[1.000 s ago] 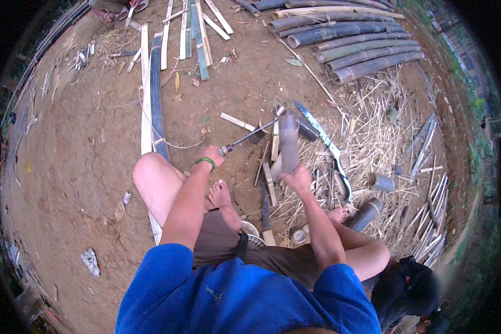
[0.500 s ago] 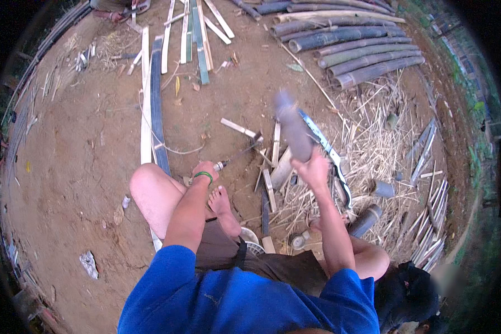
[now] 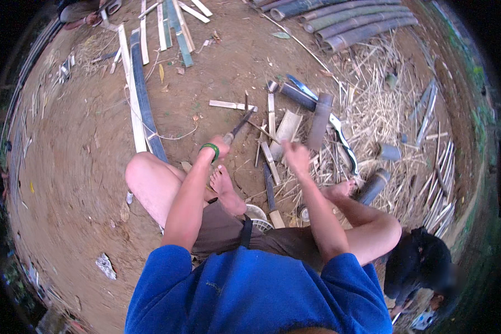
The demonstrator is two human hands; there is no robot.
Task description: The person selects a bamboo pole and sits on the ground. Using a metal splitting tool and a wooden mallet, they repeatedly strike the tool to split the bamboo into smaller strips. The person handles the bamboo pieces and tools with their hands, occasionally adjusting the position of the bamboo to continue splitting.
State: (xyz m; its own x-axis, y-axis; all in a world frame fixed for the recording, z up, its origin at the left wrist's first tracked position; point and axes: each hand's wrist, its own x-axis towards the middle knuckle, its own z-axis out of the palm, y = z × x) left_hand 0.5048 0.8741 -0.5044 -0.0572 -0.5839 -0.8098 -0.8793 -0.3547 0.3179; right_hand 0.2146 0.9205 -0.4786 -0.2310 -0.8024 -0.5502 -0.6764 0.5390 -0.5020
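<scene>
My left hand (image 3: 221, 146), a green band at its wrist, is closed round the handle of a knife (image 3: 240, 123). The dark blade points up and to the right. Thumb and fingers of my right hand (image 3: 296, 158) are pinched together at the end of a thin bamboo stick (image 3: 266, 132). This stick slants up left toward the blade; whether they touch I cannot tell. Just beyond my right hand lies a short bamboo section (image 3: 320, 119), apart from the fingers. Beside it are a split bamboo piece (image 3: 288, 131) and a saw (image 3: 342, 139) with a black-and-white handle.
Bamboo poles (image 3: 367, 28) are stacked at the far right, above a heap of shavings (image 3: 364, 103). Long bamboo strips (image 3: 145, 111) lie beyond my left knee. A person in dark clothes (image 3: 417, 261) is at lower right; another person's hand (image 3: 91, 19) shows at top left.
My right hand has let go of the short bamboo section and come down and left to the thin stick. The knife has risen. The view has shifted, moving the pole stack upward.
</scene>
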